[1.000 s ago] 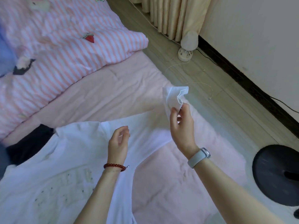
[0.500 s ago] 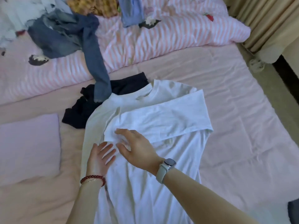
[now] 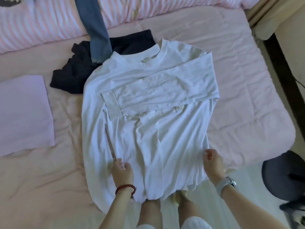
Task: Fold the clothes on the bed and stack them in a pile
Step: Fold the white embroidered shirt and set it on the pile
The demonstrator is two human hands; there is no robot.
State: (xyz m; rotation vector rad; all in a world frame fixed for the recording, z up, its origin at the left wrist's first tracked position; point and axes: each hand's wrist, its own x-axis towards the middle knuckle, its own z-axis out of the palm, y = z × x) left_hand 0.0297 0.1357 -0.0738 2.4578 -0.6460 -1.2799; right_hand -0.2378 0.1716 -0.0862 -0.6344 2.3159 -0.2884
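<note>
A white long-sleeved shirt (image 3: 148, 100) lies flat on the pink bed (image 3: 247, 80), collar away from me, with its right sleeve folded across the chest. My left hand (image 3: 122, 172) rests low on the shirt's left part, fingers curled into the cloth. My right hand (image 3: 212, 162) pinches the shirt's right side edge near the hem. The hem hangs over the bed's near edge above my legs. A black garment (image 3: 74, 71) lies partly under the shirt's shoulder, and a blue-grey garment (image 3: 95, 30) trails down from the duvet onto it.
A folded lilac piece (image 3: 23, 113) lies at the left on the bed. A pink striped duvet (image 3: 41, 30) fills the far side. A black round base (image 3: 285, 176) stands on the floor at the right, below a curtain (image 3: 264, 14).
Both hands have moved from the shirt's chest down to its lower part, left onto the cloth, right to the side edge. The sleeve stays folded across. My view has tilted down and nearer.
</note>
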